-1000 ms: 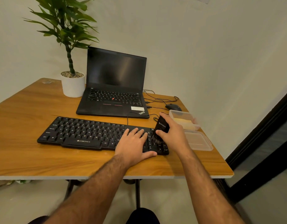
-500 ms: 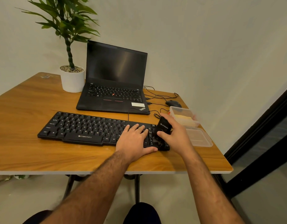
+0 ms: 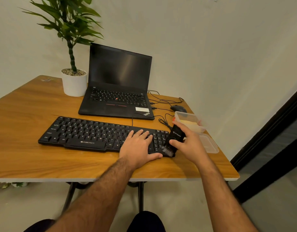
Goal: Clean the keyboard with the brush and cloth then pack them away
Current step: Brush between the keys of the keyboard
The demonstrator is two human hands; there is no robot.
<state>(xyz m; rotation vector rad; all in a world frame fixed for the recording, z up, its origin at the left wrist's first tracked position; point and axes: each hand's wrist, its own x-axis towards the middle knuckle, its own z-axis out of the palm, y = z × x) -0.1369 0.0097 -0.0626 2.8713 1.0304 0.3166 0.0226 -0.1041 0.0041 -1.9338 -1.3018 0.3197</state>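
Note:
A black keyboard [image 3: 87,133] lies across the wooden table [image 3: 27,158] in front of me. My left hand [image 3: 138,148] rests flat on its right part, fingers straight and thumb at the front edge. My right hand [image 3: 188,142] grips a black brush [image 3: 175,136] tilted over the keyboard's right end, with its bristles [image 3: 167,150] touching the number keys near the front corner. A clear plastic container [image 3: 191,121] at the right holds a yellowish cloth [image 3: 188,122].
An open black laptop [image 3: 117,91] stands behind the keyboard, with a white potted plant [image 3: 74,82] to its left. A black mouse [image 3: 177,108] and cables lie behind the container. The container's clear lid [image 3: 209,144] lies by the table's right edge.
My right hand has drawn the brush toward me along the keyboard's right end, from the back rows to the front corner. My left hand stays on the keys.

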